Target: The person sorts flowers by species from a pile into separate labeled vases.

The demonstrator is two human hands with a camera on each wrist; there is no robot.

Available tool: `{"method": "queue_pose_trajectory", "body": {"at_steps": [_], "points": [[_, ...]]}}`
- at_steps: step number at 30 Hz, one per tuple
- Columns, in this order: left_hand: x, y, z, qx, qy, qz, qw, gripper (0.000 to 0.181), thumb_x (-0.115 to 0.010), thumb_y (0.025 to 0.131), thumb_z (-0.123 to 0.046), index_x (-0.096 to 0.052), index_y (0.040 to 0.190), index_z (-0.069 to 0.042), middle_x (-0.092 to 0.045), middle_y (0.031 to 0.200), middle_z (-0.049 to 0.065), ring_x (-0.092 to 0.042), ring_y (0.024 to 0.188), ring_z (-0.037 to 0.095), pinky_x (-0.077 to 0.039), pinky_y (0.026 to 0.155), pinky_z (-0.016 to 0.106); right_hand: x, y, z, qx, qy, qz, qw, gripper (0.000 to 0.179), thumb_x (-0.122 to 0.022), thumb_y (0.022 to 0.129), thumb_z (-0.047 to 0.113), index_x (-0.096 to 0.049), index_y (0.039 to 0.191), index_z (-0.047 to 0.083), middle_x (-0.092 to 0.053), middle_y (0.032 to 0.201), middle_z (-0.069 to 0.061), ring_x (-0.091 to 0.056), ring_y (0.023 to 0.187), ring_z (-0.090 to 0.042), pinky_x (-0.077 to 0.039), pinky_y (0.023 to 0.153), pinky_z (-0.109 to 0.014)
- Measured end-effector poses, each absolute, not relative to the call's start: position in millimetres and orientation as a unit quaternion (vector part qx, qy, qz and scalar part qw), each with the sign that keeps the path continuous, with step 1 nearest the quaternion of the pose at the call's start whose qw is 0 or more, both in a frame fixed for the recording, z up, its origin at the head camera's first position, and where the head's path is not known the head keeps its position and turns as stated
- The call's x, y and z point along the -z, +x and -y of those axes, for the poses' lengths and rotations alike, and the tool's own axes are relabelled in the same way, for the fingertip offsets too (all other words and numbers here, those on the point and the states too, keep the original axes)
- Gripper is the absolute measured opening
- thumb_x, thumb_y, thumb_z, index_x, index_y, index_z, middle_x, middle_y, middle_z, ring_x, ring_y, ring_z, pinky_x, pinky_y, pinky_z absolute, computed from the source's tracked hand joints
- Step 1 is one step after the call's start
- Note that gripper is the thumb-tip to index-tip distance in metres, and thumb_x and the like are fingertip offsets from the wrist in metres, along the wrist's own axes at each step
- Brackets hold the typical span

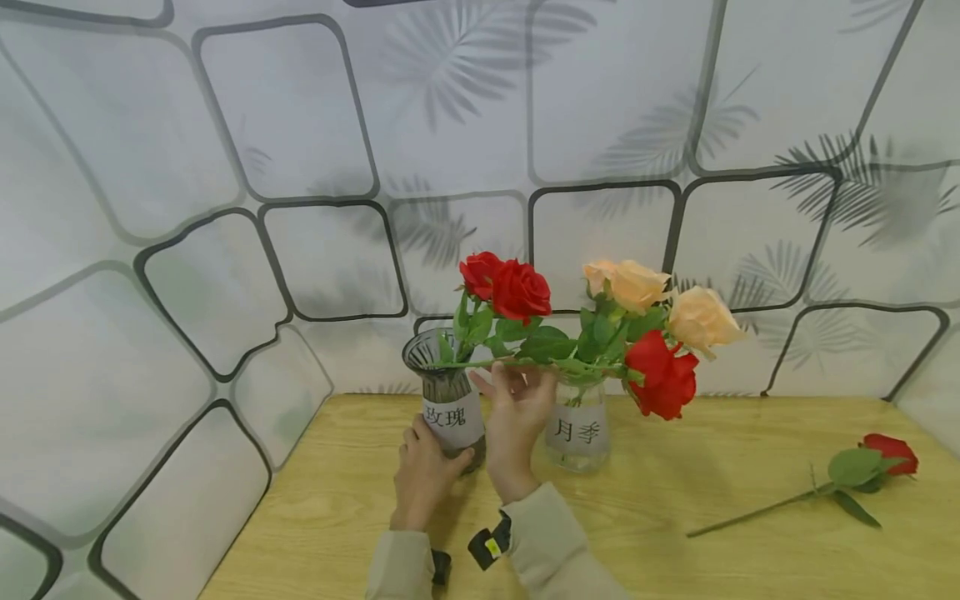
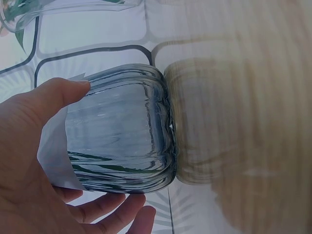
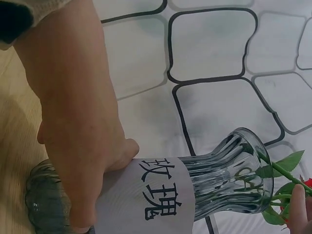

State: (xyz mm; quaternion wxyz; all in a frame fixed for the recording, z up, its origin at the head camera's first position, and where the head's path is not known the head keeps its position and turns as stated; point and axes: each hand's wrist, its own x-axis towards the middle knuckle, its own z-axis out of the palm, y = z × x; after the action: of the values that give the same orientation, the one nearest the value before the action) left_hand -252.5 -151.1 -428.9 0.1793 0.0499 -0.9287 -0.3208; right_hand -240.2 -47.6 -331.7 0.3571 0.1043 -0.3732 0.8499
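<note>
My left hand (image 1: 427,471) grips the lower part of a grey ribbed glass vase (image 1: 444,386), thumb on one side and fingers round the other. In the left wrist view, the vase base (image 2: 122,126) stands at the wooden surface. Two red roses (image 1: 520,290) lean right out of this vase. My right hand (image 1: 519,417) holds the stem of another red rose (image 1: 663,377) between thumb and fingers. That stem lies nearly level, its cut end at the vase mouth (image 3: 243,170) and its bloom to the right.
Close on the right stands a clear glass vase (image 1: 577,437) with a white label, holding peach roses (image 1: 703,318). One more red rose (image 1: 888,454) lies on the wooden table (image 1: 645,533) at the right. A patterned wall covering (image 1: 457,158) rises behind the table.
</note>
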Motion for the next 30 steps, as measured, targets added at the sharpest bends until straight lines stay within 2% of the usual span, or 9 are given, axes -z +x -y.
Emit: {"method": "queue_pose_trajectory", "body": {"at_steps": [7,10,16,19,21,23,26,28,30], "points": [[429.8,-252.6,149.8,0.324,0.047,0.927,0.18,0.092,-0.087,0.077,-0.034,-0.035,0.14,0.009,-0.05,0.119,0.031,-0.056,0.104,0.05,-0.052,0.074,0.064,334.5,-245.6,51.2,-0.802,0.152,0.441,0.372,0.033,-0.056,0.098,-0.011,-0.043,0.127,-0.007,-0.055,0.1,-0.019,-0.062,0.086,-0.02,-0.061,0.067,-0.039],[430.0,-251.9,149.8,0.324,0.045,0.928,0.18,0.092,-0.087,0.078,-0.034,-0.035,0.14,0.01,-0.05,0.118,0.031,-0.055,0.103,0.05,-0.052,0.072,0.064,335.1,-248.6,51.0,-0.768,0.175,0.484,0.38,0.028,-0.056,0.099,-0.009,-0.044,0.125,-0.007,-0.056,0.101,-0.022,-0.061,0.087,-0.022,-0.06,0.063,-0.035],[429.0,-251.3,152.5,0.319,0.046,0.93,0.175,0.094,-0.087,0.079,-0.035,-0.033,0.141,0.01,-0.049,0.121,0.031,-0.055,0.104,0.05,-0.052,0.072,0.063,330.5,-256.3,51.8,-0.691,0.212,0.564,0.399,0.019,-0.059,0.099,-0.007,-0.053,0.116,-0.007,-0.062,0.098,-0.022,-0.063,0.065,-0.037,-0.057,0.055,-0.038],[428.6,-251.6,153.9,0.319,0.043,0.931,0.171,0.095,-0.087,0.079,-0.036,-0.032,0.142,0.011,-0.049,0.122,0.031,-0.055,0.105,0.05,-0.052,0.073,0.063,327.8,-263.7,53.4,-0.644,0.238,0.594,0.419,0.009,-0.062,0.096,-0.008,-0.056,0.103,-0.006,-0.062,0.091,-0.02,-0.061,0.06,-0.034,-0.054,0.05,-0.034],[428.2,-251.9,154.7,0.321,0.04,0.931,0.169,0.096,-0.087,0.08,-0.036,-0.032,0.143,0.011,-0.049,0.122,0.031,-0.055,0.105,0.05,-0.052,0.073,0.064,326.1,-268.4,54.6,-0.608,0.255,0.618,0.428,0.009,-0.063,0.093,-0.01,-0.057,0.096,-0.005,-0.06,0.086,-0.018,-0.06,0.064,-0.031,-0.052,0.05,-0.032],[428.3,-252.1,155.6,0.323,0.037,0.931,0.166,0.096,-0.087,0.08,-0.035,-0.032,0.143,0.011,-0.049,0.123,0.032,-0.055,0.106,0.05,-0.052,0.074,0.064,325.2,-271.8,56.0,-0.576,0.261,0.648,0.424,0.01,-0.064,0.092,-0.011,-0.059,0.093,-0.003,-0.06,0.085,-0.015,-0.06,0.072,-0.028,-0.051,0.056,-0.032],[427.4,-251.3,156.2,0.33,0.032,0.93,0.157,0.096,-0.086,0.081,-0.034,-0.03,0.144,0.012,-0.048,0.123,0.033,-0.054,0.106,0.051,-0.051,0.074,0.065,323.6,-272.6,56.9,-0.536,0.262,0.692,0.406,0.008,-0.063,0.093,-0.009,-0.062,0.095,-0.002,-0.061,0.086,-0.013,-0.061,0.079,-0.028,-0.052,0.066,-0.037],[427.3,-251.0,156.2,0.333,0.032,0.93,0.151,0.095,-0.086,0.082,-0.034,-0.03,0.144,0.011,-0.048,0.123,0.032,-0.054,0.106,0.051,-0.051,0.074,0.064,321.1,-271.7,57.2,-0.515,0.255,0.721,0.387,0.003,-0.062,0.096,-0.004,-0.065,0.098,-0.002,-0.062,0.086,-0.012,-0.061,0.078,-0.026,-0.051,0.069,-0.038],[426.6,-251.1,155.9,0.336,0.033,0.93,0.148,0.094,-0.085,0.082,-0.034,-0.03,0.144,0.011,-0.048,0.123,0.031,-0.054,0.106,0.05,-0.051,0.075,0.064,316.7,-271.4,56.9,-0.492,0.253,0.748,0.367,0.008,-0.062,0.099,0.001,-0.068,0.102,-0.002,-0.065,0.087,-0.011,-0.062,0.077,-0.026,-0.051,0.069,-0.039]]}}
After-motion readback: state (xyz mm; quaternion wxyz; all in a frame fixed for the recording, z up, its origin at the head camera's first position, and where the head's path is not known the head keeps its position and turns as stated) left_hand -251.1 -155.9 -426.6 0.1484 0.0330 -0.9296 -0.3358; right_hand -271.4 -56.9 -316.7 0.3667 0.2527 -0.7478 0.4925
